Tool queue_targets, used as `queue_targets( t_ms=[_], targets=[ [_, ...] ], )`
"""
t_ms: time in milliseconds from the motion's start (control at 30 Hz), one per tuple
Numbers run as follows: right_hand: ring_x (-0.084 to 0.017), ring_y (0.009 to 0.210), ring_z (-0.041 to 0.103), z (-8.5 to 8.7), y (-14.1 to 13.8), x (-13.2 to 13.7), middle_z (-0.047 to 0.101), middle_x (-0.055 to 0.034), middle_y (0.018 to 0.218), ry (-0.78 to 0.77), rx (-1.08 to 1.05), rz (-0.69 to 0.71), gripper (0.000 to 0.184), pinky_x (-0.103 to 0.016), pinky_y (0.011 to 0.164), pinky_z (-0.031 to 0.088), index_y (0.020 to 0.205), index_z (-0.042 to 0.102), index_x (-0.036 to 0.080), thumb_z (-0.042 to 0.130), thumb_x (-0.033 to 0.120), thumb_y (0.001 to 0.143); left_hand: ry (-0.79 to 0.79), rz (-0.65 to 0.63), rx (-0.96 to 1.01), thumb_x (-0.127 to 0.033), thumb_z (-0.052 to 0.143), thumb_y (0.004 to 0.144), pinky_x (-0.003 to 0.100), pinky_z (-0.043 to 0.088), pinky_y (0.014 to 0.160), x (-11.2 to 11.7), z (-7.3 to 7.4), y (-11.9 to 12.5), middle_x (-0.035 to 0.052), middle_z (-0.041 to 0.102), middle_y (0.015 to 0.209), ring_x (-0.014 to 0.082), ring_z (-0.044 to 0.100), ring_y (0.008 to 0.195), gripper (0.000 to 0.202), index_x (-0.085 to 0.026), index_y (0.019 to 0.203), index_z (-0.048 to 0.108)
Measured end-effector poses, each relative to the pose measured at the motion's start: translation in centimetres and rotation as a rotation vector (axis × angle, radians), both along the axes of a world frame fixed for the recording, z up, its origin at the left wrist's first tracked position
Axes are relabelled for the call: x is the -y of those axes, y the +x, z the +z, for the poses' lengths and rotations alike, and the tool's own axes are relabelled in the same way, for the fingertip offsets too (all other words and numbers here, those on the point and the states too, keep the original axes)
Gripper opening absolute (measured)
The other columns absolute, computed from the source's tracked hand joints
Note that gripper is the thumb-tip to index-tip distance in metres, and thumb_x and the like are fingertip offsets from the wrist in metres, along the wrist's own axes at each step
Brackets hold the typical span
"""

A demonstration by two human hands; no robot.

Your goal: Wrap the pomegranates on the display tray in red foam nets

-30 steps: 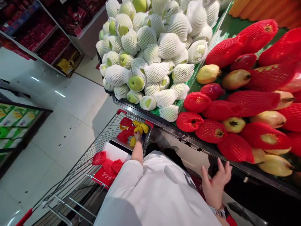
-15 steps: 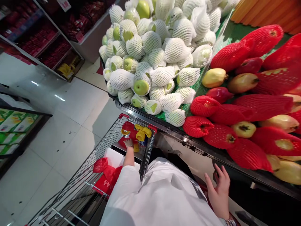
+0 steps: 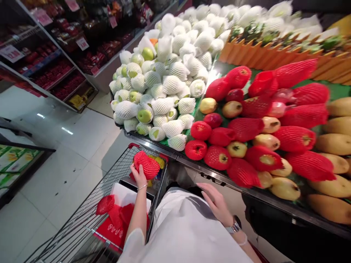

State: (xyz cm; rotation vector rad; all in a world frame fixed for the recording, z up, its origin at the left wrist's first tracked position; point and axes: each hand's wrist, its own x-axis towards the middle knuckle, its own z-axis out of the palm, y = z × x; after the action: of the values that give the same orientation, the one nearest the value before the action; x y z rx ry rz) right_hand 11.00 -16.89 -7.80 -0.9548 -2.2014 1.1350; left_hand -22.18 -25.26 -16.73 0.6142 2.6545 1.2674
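My left hand (image 3: 139, 176) is over the front basket of the shopping cart (image 3: 128, 153), its fingers and thumb around a red foam fruit net (image 3: 146, 165). The net looks bulky, but whether a fruit is inside I cannot tell. Below it in the basket lies a yellow foam net (image 3: 159, 160), partly covered. My right hand (image 3: 215, 201) hangs in front of my body, fingers stretched and holding nothing. It is nearest to the edge of the display, which bears pomegranates (image 3: 237, 149), several of them in red foam nets.
Green fruits in white foam nets (image 3: 172, 84) are heaped at the back left of the display. Mangoes (image 3: 336, 144) lie at its right, behind them an orange divider (image 3: 274, 58). The cart's main part holds more red nets and a red box (image 3: 111, 230). Shelves (image 3: 55, 54) stand at far left.
My left hand has lifted the red foam net up from inside the basket. My right hand has moved left, nearer my body. The view has shifted right, showing mangoes.
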Motion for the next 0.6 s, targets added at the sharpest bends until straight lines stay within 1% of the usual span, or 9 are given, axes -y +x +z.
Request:
queue_targets(
  t_ms=[67, 133, 200, 233, 300, 367, 467, 533, 600],
  targets=[
    [-0.018, 0.114, 0.062, 1.6, -0.1, -0.9, 0.065, -0.0087, 0.121, 0.094, -0.058, 0.067, 0.031, -0.035, 0.095, 0.056, 0.122, 0.061, 0.022, 0.047, 0.019, 0.095, 0.136, -0.151, -0.079, -0.037, 0.030, 0.097, 0.034, 0.049, 0.091, -2.1, 3.7, 2.9, 0.0143, 0.057, 0.121, 0.0223, 0.059, 0.110, 0.041, -0.017, 0.132, 0.037],
    [-0.018, 0.120, 0.059, 3.4, 0.0, -1.6, 0.060, -0.0099, 0.129, 0.233, -0.161, 0.029, 0.038, -0.037, 0.098, 0.055, 0.130, 0.055, 0.024, 0.048, 0.015, 0.093, 0.282, -0.487, -0.217, -0.035, 0.037, 0.097, 0.035, 0.048, 0.091, -4.5, 7.6, 6.3, 0.0127, 0.059, 0.118, 0.0229, 0.058, 0.110, 0.040, -0.019, 0.133, 0.042],
    [-0.019, 0.120, 0.058, 5.0, 0.4, -2.0, 0.059, -0.0098, 0.129, 0.373, -0.285, -0.071, 0.046, -0.037, 0.098, 0.055, 0.134, 0.049, 0.026, 0.051, 0.011, 0.091, 0.335, -0.941, -0.380, -0.031, 0.047, 0.095, 0.033, 0.049, 0.084, -6.7, 11.1, 9.8, 0.0077, 0.063, 0.103, 0.0204, 0.060, 0.094, 0.041, -0.023, 0.135, 0.045],
    [-0.019, 0.118, 0.059, 5.6, 0.7, -2.2, 0.060, -0.0091, 0.126, 0.413, -0.336, -0.112, 0.048, -0.037, 0.096, 0.055, 0.135, 0.047, 0.027, 0.052, 0.010, 0.090, 0.339, -1.097, -0.436, -0.028, 0.050, 0.094, 0.032, 0.049, 0.079, -7.6, 12.6, 11.5, 0.0057, 0.063, 0.095, 0.0191, 0.059, 0.086, 0.044, -0.024, 0.138, 0.045],
    [-0.018, 0.115, 0.061, 6.3, 1.5, -2.4, 0.063, -0.0080, 0.121, 0.396, -0.387, -0.167, 0.046, -0.036, 0.095, 0.055, 0.134, 0.046, 0.027, 0.056, 0.014, 0.090, 0.377, -1.245, -0.509, -0.027, 0.054, 0.093, 0.030, 0.049, 0.071, -9.2, 14.9, 14.5, 0.0037, 0.060, 0.086, 0.0177, 0.055, 0.076, 0.048, -0.023, 0.140, 0.044],
    [-0.019, 0.113, 0.061, 6.4, 2.3, -2.7, 0.063, -0.0084, 0.120, 0.310, -0.392, -0.234, 0.037, -0.036, 0.095, 0.054, 0.128, 0.049, 0.025, 0.058, 0.025, 0.092, 0.405, -1.281, -0.523, -0.031, 0.056, 0.093, 0.030, 0.048, 0.068, -10.2, 16.1, 16.7, 0.0036, 0.057, 0.084, 0.0176, 0.052, 0.074, 0.049, -0.021, 0.139, 0.045],
    [-0.019, 0.105, 0.062, 5.9, 3.7, -3.3, 0.062, -0.0097, 0.116, 0.169, -0.359, -0.376, 0.035, -0.034, 0.089, 0.054, 0.123, 0.050, 0.021, 0.054, 0.039, 0.094, 0.391, -1.362, -0.501, -0.030, 0.054, 0.094, 0.030, 0.048, 0.070, -11.1, 16.6, 18.6, 0.0044, 0.057, 0.087, 0.0177, 0.052, 0.077, 0.043, -0.020, 0.136, 0.048],
    [-0.018, 0.094, 0.062, 5.7, 4.7, -3.7, 0.064, -0.0088, 0.107, 0.072, -0.304, -0.428, 0.034, -0.031, 0.082, 0.054, 0.121, 0.053, 0.019, 0.049, 0.041, 0.096, 0.380, -1.445, -0.501, -0.027, 0.050, 0.096, 0.029, 0.047, 0.070, -11.6, 16.7, 19.2, 0.0048, 0.057, 0.088, 0.0176, 0.052, 0.078, 0.039, -0.022, 0.135, 0.050],
    [-0.017, 0.085, 0.060, 5.8, 5.7, -4.1, 0.064, -0.0063, 0.091, 0.025, -0.226, -0.428, 0.028, -0.030, 0.076, 0.052, 0.105, 0.061, 0.017, 0.050, 0.042, 0.095, 0.350, -1.505, -0.522, -0.029, 0.048, 0.097, 0.030, 0.046, 0.070, -12.2, 16.7, 19.7, 0.0050, 0.057, 0.088, 0.0178, 0.051, 0.078, 0.039, -0.022, 0.135, 0.052]
  ],
)
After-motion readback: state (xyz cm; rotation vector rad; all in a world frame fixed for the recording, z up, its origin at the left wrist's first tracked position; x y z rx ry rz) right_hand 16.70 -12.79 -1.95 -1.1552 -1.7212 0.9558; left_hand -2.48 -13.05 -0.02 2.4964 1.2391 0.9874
